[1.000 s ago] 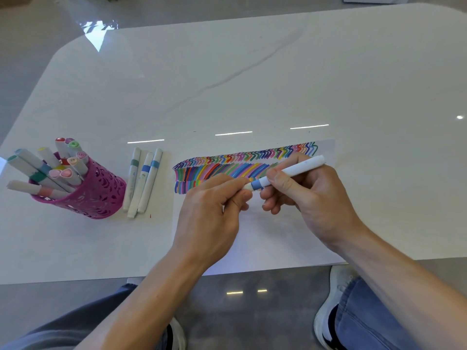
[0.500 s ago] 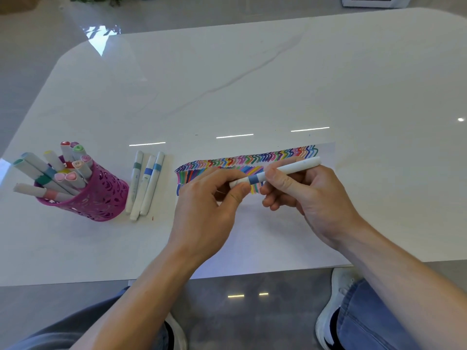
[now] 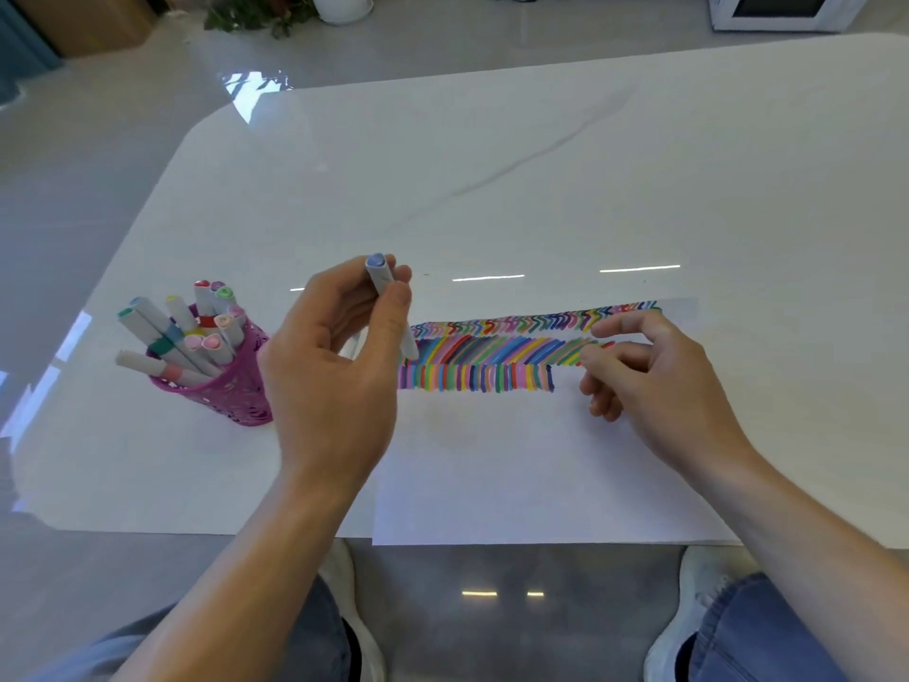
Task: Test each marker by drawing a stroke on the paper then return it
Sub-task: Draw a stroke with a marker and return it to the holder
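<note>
My left hand (image 3: 334,376) holds a white marker (image 3: 388,297) with a blue end cap, nearly upright, above the left end of the coloured strokes. My right hand (image 3: 644,376) rests with fingers apart and empty on the white paper (image 3: 516,460), at the right end of the strokes. The paper carries rows of many coloured strokes (image 3: 492,356). A pink mesh cup (image 3: 231,391) with several capped markers stands to the left of my left hand. The loose markers that lay beside the cup are hidden behind my left hand.
The white marble table (image 3: 541,179) extends far back and right. The paper's near edge overhangs the table's front edge. My knees and white shoes show below. A plant pot and a white appliance stand on the floor beyond the table.
Both hands held the marker over the strokes before. Now my right hand has let go and my left hand has lifted the marker up and to the left.
</note>
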